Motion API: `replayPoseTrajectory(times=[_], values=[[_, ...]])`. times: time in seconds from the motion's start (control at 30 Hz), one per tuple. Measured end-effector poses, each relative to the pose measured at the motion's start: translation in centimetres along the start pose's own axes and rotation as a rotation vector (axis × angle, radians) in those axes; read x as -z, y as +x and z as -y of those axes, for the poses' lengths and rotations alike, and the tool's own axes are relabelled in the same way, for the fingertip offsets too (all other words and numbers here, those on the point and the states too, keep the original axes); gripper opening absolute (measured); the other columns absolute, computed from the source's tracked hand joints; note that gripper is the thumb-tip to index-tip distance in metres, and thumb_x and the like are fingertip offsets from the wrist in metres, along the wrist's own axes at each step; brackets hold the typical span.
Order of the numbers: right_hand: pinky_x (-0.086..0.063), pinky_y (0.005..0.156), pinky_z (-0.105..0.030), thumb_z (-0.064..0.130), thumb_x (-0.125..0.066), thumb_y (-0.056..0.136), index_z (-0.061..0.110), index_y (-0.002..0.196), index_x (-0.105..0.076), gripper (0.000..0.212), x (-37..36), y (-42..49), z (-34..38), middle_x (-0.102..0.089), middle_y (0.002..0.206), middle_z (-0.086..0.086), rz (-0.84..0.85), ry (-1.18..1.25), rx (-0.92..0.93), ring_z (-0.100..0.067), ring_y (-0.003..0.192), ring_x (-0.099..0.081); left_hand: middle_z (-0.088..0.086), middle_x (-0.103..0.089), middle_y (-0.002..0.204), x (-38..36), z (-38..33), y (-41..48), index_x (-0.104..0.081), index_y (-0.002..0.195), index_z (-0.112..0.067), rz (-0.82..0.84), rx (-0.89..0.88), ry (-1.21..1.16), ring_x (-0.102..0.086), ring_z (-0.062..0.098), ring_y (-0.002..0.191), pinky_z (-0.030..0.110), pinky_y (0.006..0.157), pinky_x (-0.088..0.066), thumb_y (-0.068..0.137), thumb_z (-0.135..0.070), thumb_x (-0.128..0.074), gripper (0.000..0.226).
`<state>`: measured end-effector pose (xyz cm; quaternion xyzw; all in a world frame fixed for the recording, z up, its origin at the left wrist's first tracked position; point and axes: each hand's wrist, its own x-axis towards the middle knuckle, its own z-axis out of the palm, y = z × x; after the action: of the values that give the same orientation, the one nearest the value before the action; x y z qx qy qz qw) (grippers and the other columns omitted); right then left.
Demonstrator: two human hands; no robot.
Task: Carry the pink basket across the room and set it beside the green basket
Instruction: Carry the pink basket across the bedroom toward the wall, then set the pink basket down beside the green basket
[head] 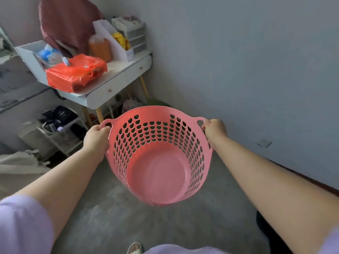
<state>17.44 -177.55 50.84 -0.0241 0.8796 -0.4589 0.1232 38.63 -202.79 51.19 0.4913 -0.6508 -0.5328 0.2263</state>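
I had the left hand (97, 139) and right hand (214, 130) closed on opposite rim handles of the pink basket (157, 162), held between the grips, clear of the floor (110, 217). The carry was underway; no green basket was visible. The basket was empty, smooth perforated plastic, round, tapering downward.

Round pink basket (161, 173), plastic, empty, walls perforated with rows of oval holes, solid bottom, two loop handles at the rim, held in the air over the grey floor, tilted with its mouth toward the camera, near the wall.
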Motion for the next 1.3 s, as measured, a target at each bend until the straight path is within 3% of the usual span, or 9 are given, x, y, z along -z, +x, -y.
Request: replayPoseTrajectory(times=[0.17, 0.4, 0.57, 0.67, 0.83, 1.0, 1.1, 1.2, 1.3], values=[[-0.04, 0.061, -0.036, 0.028, -0.046, 0.089, 0.014, 0.057, -0.053, 0.036, 0.0, 2.9, 1.2, -0.05, 0.057, -0.006, -0.127, 0.085, -0.097, -0.028, 0.063, -0.051, 0.001, -0.054, 0.069, -4.1, -3.7, 7.1, -0.06, 0.102, -0.018, 0.115, -0.05, 0.062, -0.047, 0.017, 0.051, 0.031, 0.049, -0.041, 0.093, -0.026, -0.046, 0.019], [-0.033, 0.051, -0.029, 0.026, -0.041, 0.092, 0.015, 0.06, -0.053, 0.036, 1.1, 10.3, -0.6, -0.05, 0.059, -0.003, -0.29, 0.156, -0.264, -0.022, 0.053, -0.045, 0.0, -0.054, 0.065, -15.9, -7.7, 15.2, -0.064, 0.09, -0.021, 0.348, -0.079, 0.142, -0.046, 0.017, 0.05, 0.028, 0.052, -0.041, 0.089, -0.026, -0.048, 0.017], [-0.037, 0.061, -0.034, 0.029, -0.041, 0.093, 0.011, 0.064, -0.054, 0.037, 2.4, 17.8, -2.0, -0.049, 0.058, -0.005, -0.349, 0.154, -0.331, -0.025, 0.06, -0.048, -0.001, -0.049, 0.06, -24.2, -9.5, 19.6, -0.063, 0.087, -0.023, 0.48, -0.04, 0.142, -0.04, 0.015, 0.047, 0.029, 0.049, -0.037, 0.092, -0.024, -0.045, 0.019], [-0.04, 0.064, -0.034, 0.031, -0.039, 0.095, 0.006, 0.08, -0.062, 0.037, 2.6, 23.9, -1.8, -0.057, 0.071, -0.011, -0.375, 0.142, -0.352, -0.028, 0.068, -0.054, 0.0, -0.048, 0.062, -29.4, -11.0, 23.3, -0.063, 0.094, -0.021, 0.53, -0.011, 0.153, -0.042, 0.016, 0.052, 0.034, 0.057, -0.043, 0.095, -0.023, -0.044, 0.02], [-0.042, 0.068, -0.035, 0.028, -0.037, 0.096, 0.001, 0.091, -0.065, 0.04, 2.2, 32.6, -0.7, -0.063, 0.087, -0.019, -0.356, 0.08, -0.353, -0.031, 0.077, -0.059, 0.002, -0.053, 0.064, -35.5, -12.5, 29.2, -0.062, 0.093, -0.022, 0.525, 0.051, 0.186, -0.049, 0.017, 0.058, 0.042, 0.08, -0.052, 0.096, -0.018, -0.043, 0.019], [-0.05, 0.078, -0.044, 0.017, -0.037, 0.094, -0.007, 0.097, -0.062, 0.035, 0.6, 39.6, -1.0, -0.063, 0.094, -0.026, -0.356, -0.002, -0.392, -0.04, 0.095, -0.063, 0.002, -0.063, 0.08, -40.0, -13.1, 36.2, -0.065, 0.11, -0.019, 0.565, -0.034, 0.366, -0.06, 0.02, 0.077, 0.04, 0.08, -0.055, 0.094, -0.014, -0.049, 0.023], [-0.054, 0.083, -0.048, 0.011, -0.04, 0.091, -0.005, 0.099, -0.064, 0.03, -0.8, 42.8, -2.0, -0.065, 0.101, -0.028, -0.346, -0.044, -0.474, -0.041, 0.096, -0.064, 0.0, -0.065, 0.085, -42.7, -13.1, 40.3, -0.067, 0.11, -0.019, 0.648, -0.101, 0.53, -0.064, 0.024, 0.084, 0.044, 0.087, -0.056, 0.09, -0.014, -0.056, 0.023], [-0.056, 0.078, -0.049, 0.006, -0.045, 0.084, -0.006, 0.097, -0.065, 0.026, -2.9, 45.5, -3.3, -0.066, 0.094, -0.029, -0.351, -0.013, -0.575, -0.041, 0.087, -0.066, 0.0, -0.066, 0.088, -45.9, -12.6, 44.0, -0.067, 0.114, -0.018, 0.756, -0.192, 0.674, -0.065, 0.024, 0.085, 0.04, 0.081, -0.056, 0.088, -0.014, -0.058, 0.027], [-0.053, 0.072, -0.048, 0.004, -0.053, 0.079, -0.003, 0.084, -0.063, 0.013, -6.1, 48.3, -4.9, -0.062, 0.083, -0.024, -0.342, 0.078, -0.669, -0.033, 0.075, -0.061, -0.004, -0.062, 0.082, -49.4, -11.3, 47.1, -0.066, 0.115, -0.02, 0.834, -0.262, 0.813, -0.06, 0.016, 0.071, 0.028, 0.059, -0.046, 0.088, -0.013, -0.056, 0.029]])
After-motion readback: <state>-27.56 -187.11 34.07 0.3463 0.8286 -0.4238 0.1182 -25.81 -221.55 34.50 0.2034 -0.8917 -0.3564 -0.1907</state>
